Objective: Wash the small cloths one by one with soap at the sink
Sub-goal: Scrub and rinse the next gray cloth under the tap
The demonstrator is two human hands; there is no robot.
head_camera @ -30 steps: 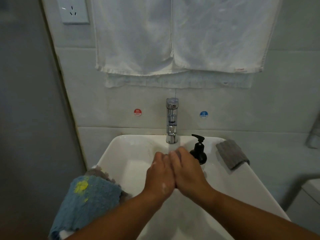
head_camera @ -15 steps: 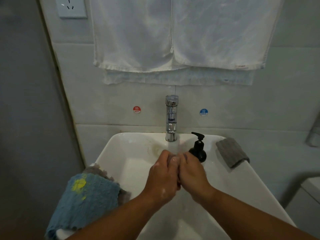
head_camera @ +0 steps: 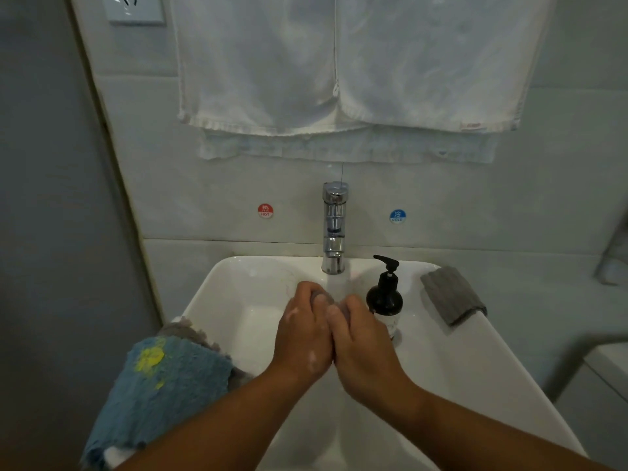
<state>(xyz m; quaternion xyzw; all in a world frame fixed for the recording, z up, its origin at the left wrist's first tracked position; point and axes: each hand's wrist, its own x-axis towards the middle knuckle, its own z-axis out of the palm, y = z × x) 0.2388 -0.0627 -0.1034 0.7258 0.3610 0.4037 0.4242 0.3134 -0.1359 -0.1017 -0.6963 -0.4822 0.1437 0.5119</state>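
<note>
red round sticker (head_camera: 265, 210) on wall tile (head_camera: 204, 205), left of faucet (head_camera: 334, 229): character 热 above "HOT" | blue round sticker (head_camera: 397, 216) on the same tile, right of faucet: character 冷 above "COLD" | red tag (head_camera: 470, 125) on white towel (head_camera: 424, 62) hem: print too small to read | soap bottle (head_camera: 385, 297) label: unreadable

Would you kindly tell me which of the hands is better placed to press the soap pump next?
Probably the right hand: the soap bottle stands directly beside it, while the left hand lies farther off and would have to cross over. Both grip the small grey cloth.
</note>
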